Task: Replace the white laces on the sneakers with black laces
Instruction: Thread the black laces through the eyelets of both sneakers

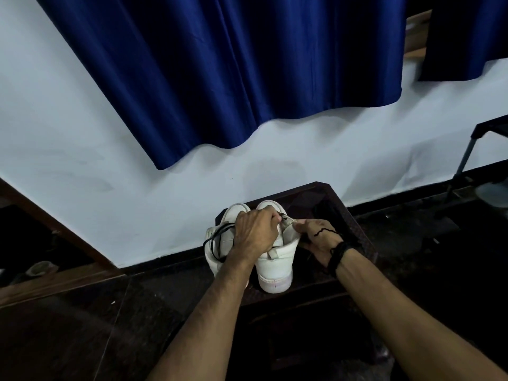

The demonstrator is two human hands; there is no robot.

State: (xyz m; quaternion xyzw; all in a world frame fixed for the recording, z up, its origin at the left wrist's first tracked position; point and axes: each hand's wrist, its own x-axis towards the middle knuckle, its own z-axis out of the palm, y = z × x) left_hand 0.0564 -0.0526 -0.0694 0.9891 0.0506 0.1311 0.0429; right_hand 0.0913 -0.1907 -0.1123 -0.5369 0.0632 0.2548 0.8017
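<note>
Two white sneakers stand side by side, heels toward the viewer, on a dark stool set against a pale wall. The left sneaker is partly covered by the left hand, which reaches across to the right sneaker; its fingers are curled and pinch a black lace at the upper eyelets of the right sneaker. The loose length of this lace loops down over the left sneaker. The right hand rests against the outer side of the right sneaker, its fingers curled and pinching the upper edge of the shoe near the same eyelets. A dark band circles the right wrist. A blue curtain hangs on the wall above. A dark metal stand is at far right.
</note>
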